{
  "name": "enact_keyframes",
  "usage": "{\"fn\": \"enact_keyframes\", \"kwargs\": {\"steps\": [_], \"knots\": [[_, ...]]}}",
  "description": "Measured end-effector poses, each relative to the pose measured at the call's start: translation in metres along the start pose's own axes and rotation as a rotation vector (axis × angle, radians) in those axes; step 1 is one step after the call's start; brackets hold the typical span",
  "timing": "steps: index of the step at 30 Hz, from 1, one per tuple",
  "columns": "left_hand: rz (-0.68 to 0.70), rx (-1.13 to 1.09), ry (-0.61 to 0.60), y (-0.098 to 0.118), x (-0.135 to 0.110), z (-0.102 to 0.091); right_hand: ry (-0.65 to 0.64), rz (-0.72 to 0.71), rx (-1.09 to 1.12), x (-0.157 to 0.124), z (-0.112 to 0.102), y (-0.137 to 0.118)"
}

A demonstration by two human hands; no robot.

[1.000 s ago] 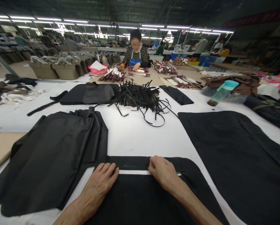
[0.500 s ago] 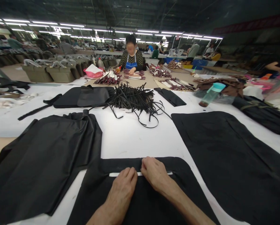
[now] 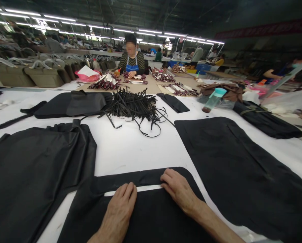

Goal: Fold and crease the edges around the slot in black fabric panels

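A black sheet panel (image 3: 163,216) with a long narrow slot lies on the white tabletop before me; white shows through the slot. At the slot's lower edge, my left hand (image 3: 120,206) has its fingers bent and pressed together on the panel, with the thumb hidden. My right hand (image 3: 178,190) is closed at the right end of the slot, its curled fingertips on the black band above it. What lies under the fingertips is hidden. A creased black sheet (image 3: 39,162) lies to the left, and a flat black panel (image 3: 237,168) to the right.
Beyond the panel lies a heap of thin black strips (image 3: 133,104) beside a folded black piece (image 3: 70,104). A bottle with a turquoise lid (image 3: 214,99) stands at the right back. Across the table sits a co-worker (image 3: 132,60) by bundles of maroon and white pieces (image 3: 105,81).
My right hand has moved right along the slot, away from my left hand, and more of the slot shows between them. The view has turned slightly right.
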State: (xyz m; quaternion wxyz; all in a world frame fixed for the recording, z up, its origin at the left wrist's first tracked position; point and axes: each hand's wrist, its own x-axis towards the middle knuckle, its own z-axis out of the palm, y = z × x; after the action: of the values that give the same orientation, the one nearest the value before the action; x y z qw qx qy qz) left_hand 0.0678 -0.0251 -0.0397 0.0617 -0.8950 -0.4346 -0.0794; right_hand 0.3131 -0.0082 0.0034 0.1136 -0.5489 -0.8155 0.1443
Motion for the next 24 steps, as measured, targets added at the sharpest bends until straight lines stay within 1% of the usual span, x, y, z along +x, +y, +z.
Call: {"fn": "enact_keyframes", "kwargs": {"steps": [4,7,12,18,24], "knots": [[-0.043,0.033,0.073,0.004,-0.001,0.005,-0.008,0.025,-0.038,-0.005,-0.001,0.005],[-0.044,0.057,0.09,0.006,0.0,0.007,-0.029,0.053,-0.076,-0.003,0.0,0.004],[0.004,0.136,0.05,0.01,0.003,0.004,-0.09,0.156,-0.167,0.003,-0.001,-0.001],[-0.028,0.206,-0.006,0.017,0.006,-0.009,-0.151,0.247,-0.186,0.015,0.001,-0.002],[-0.032,0.237,-0.048,0.024,0.01,-0.015,-0.213,0.282,-0.189,0.022,-0.004,-0.006]]}}
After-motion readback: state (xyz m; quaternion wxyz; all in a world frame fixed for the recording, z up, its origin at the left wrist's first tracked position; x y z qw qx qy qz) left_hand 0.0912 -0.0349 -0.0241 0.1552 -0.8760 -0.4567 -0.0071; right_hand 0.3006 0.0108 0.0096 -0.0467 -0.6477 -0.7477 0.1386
